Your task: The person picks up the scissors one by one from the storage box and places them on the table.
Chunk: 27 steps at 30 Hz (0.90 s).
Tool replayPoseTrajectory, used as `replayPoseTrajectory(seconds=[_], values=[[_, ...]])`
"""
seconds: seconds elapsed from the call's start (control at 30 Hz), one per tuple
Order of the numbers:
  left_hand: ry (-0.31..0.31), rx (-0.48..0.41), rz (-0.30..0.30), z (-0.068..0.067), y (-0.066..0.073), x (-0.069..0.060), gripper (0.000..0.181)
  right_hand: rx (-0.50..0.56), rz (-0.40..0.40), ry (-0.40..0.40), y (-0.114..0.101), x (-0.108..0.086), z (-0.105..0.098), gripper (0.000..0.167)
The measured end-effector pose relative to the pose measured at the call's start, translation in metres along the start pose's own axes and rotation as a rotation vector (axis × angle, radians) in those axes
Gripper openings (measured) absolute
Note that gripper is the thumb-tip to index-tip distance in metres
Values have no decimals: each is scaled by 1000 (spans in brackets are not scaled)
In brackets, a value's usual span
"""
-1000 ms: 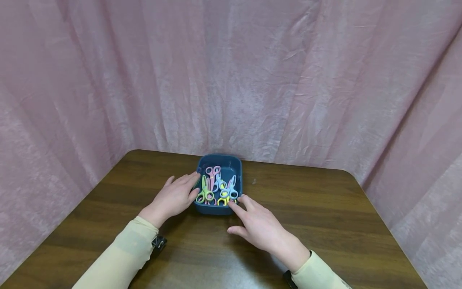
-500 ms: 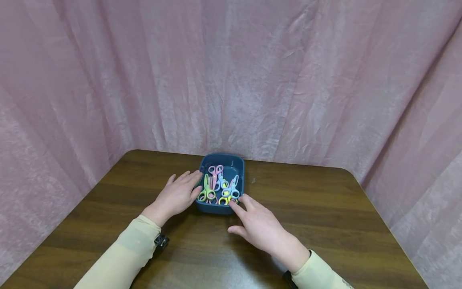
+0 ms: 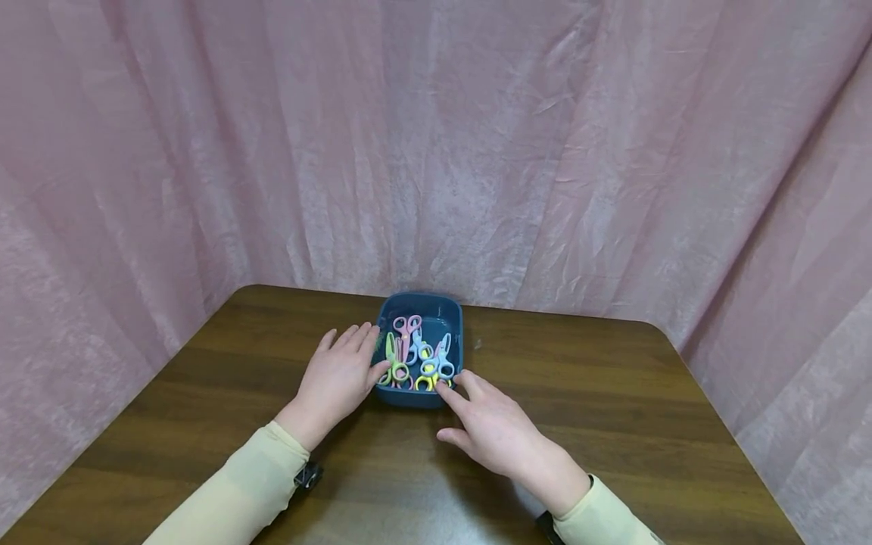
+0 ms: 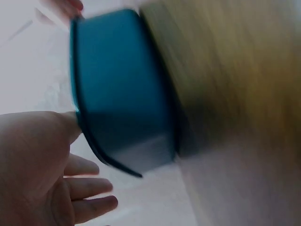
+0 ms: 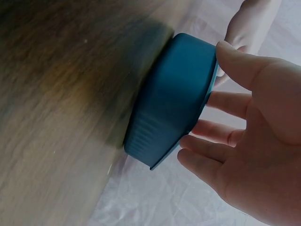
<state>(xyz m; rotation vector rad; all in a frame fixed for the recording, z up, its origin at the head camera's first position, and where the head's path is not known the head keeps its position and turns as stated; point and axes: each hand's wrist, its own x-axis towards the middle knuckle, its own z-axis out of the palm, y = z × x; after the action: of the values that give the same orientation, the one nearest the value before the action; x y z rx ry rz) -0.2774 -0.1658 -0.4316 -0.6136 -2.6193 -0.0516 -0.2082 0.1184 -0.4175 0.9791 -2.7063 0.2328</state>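
Observation:
A dark blue rectangular bin (image 3: 417, 400) stands on the table near its far edge. Inside lie several small pairs of scissors: pink scissors (image 3: 407, 327), green scissors (image 3: 395, 363), light blue scissors (image 3: 440, 362) and yellow ones partly covered. My left hand (image 3: 335, 376) is at the bin's left side, fingers straight, thumb at the near left corner of the rim. At the near right corner, the extended fingers of my right hand (image 3: 496, 425) reach the rim. In the right wrist view, the bin's outer wall (image 5: 171, 89) shows beyond that hand's spread fingers.
The brown wooden table (image 3: 599, 409) extends on both sides of the bin. A pink curtain (image 3: 477, 151) hangs behind the table's far edge and along the sides. Dark wrist straps (image 3: 309, 475) sit at the sleeves.
The bin has shifted slightly to the right with the scissors in it. My left hand has moved a little right along with it, its fingers now pointing more forward. My right hand has barely moved.

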Motion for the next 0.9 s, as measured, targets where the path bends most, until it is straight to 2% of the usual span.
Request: replayPoseTrajectory(seconds=[0.17,0.3,0.63,0.77,0.9], values=[[99,30,75,-9,11,-11,67,-6,-12,17,-1,-1,0,69],[123,41,80,-10,14,-18,67,-3,-12,26,0,-1,0,68],[21,30,2,-7,13,-27,81,11,-8,1,-1,0,0,67],[7,16,-16,-5,12,-25,84,3,-5,-4,0,-1,-1,67],[-59,-30,-37,-5,12,-20,87,4,-8,2,-1,0,-1,66]])
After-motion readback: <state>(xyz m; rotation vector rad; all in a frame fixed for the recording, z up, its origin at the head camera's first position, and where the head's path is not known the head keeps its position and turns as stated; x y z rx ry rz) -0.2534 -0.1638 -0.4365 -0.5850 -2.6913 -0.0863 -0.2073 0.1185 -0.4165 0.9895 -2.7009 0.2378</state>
